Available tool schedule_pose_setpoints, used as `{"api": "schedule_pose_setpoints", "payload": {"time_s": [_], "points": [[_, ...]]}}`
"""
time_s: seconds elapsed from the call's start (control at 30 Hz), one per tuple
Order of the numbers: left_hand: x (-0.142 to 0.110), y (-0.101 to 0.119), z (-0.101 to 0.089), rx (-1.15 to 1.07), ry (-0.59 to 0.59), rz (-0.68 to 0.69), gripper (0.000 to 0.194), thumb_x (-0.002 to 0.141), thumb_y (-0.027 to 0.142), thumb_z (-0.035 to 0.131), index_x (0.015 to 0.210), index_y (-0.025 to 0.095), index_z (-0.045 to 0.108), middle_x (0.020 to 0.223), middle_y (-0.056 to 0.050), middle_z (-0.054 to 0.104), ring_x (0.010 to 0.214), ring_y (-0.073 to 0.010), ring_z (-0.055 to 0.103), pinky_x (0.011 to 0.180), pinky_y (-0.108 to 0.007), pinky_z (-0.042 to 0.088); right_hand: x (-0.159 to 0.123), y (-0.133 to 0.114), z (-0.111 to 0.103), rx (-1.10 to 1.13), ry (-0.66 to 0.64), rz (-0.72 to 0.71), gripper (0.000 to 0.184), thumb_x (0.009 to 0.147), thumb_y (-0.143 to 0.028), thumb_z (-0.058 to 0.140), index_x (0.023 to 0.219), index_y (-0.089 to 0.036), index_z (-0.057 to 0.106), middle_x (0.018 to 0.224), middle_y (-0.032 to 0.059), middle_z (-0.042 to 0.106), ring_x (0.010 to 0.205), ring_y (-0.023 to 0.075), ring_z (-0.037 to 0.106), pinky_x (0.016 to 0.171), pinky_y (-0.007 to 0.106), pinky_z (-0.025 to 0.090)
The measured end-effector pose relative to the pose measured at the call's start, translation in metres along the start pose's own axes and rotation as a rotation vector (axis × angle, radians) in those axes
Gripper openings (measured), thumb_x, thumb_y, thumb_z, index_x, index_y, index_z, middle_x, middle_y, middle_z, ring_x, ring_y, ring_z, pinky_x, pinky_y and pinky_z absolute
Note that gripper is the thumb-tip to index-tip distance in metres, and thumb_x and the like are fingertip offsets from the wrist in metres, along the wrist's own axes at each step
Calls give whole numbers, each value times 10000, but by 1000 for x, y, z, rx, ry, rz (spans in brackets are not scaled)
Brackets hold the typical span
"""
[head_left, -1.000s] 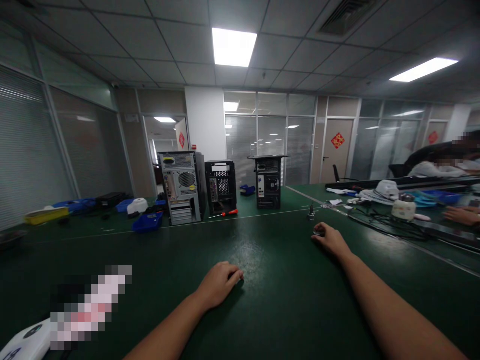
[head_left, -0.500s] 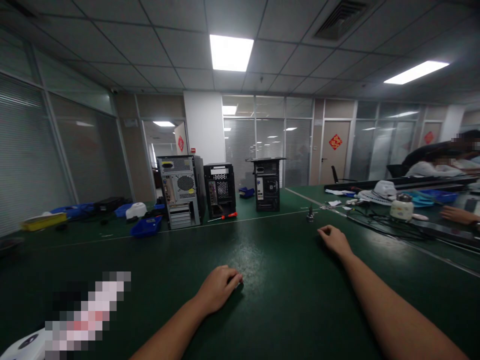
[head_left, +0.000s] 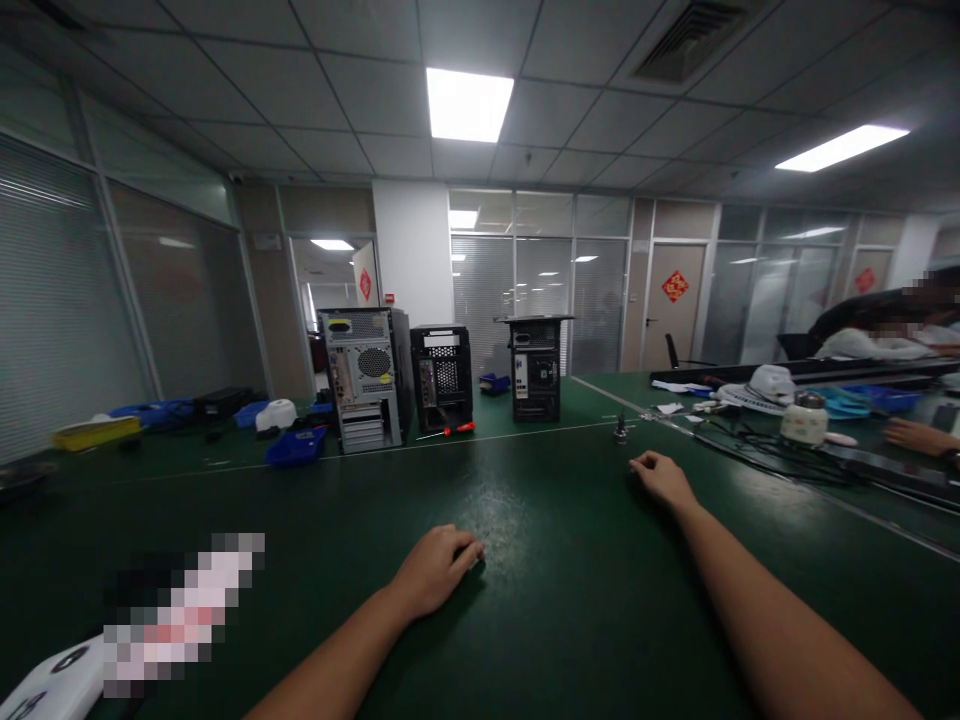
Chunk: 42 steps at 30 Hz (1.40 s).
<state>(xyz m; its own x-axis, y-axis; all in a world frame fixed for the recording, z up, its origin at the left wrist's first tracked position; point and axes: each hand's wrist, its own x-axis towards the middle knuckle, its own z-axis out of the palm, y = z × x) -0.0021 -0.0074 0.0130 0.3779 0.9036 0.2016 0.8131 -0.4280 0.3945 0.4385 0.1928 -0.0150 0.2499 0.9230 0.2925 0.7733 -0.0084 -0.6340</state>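
My left hand rests on the green tabletop, its fingers curled and the thumb close to the index finger. What it may hold, if anything, is hidden. Farther forward and to the right lies my right hand, also with bent fingers drawn together; their tips are too small to show anything between them. Just beyond it stands a small dark metal piece, apart from the fingers. A red-handled screwdriver lies in front of the middle computer case.
A larger computer case stands at the left and another case at the right. Blue tray and yellow tray lie leftward. Black cables and a cream jar are at right, near another person's hand.
My right hand has shifted slightly left. The left hand keeps nearly the same place. The view has turned a little, and the cases stand as before.
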Motion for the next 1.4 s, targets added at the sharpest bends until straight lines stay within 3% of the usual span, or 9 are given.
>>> {"api": "schedule_pose_setpoints", "payload": {"time_s": [0.37, 0.73, 1.03, 1.17, 1.4], "points": [[0, -3, 2, 15, 6, 18, 459, 1022, 441, 331, 934, 211, 718, 867, -52, 683, 874, -199, 591, 771, -274, 386, -4, -3, -2, -49, 16, 26, 251, 803, -475, 602, 813, -232, 662, 896, 87, 741, 819, 239, 679, 699, 317, 484], [-1, 0, 0, 5, -3, 10, 453, 1014, 449, 344, 930, 206, 718, 869, -57, 685, 867, -206, 591, 756, -278, 391, 2, 1, -5, -80, 52, 24, 284, 854, -374, 512, 1004, -219, 697, 994, 131, 742, 916, 273, 687, 786, 349, 487], [-1, -4, 3, 6, 28, 43, 415, 1013, 422, 370, 888, 203, 699, 838, -46, 667, 830, -192, 580, 736, -276, 373, -4, 1, -3, -140, 18, 53, 330, 800, -543, 569, 856, -234, 673, 918, 113, 740, 843, 271, 680, 706, 350, 493], [-1, -5, 2, 6, 20, 38, 412, 1016, 420, 373, 888, 203, 699, 822, -41, 660, 823, -190, 577, 733, -273, 376, -2, 1, -3, -167, 22, 56, 400, 829, -587, 512, 913, -238, 690, 966, 124, 737, 887, 290, 677, 716, 362, 492], [-1, -3, 0, 13, 19, 39, 402, 1015, 415, 377, 895, 202, 698, 836, -40, 667, 832, -195, 572, 729, -275, 375, -1, 1, 5, -212, -21, -23, 447, 902, -482, 427, 1166, -229, 685, 1126, 145, 715, 1029, 317, 660, 853, 404, 483]]}}
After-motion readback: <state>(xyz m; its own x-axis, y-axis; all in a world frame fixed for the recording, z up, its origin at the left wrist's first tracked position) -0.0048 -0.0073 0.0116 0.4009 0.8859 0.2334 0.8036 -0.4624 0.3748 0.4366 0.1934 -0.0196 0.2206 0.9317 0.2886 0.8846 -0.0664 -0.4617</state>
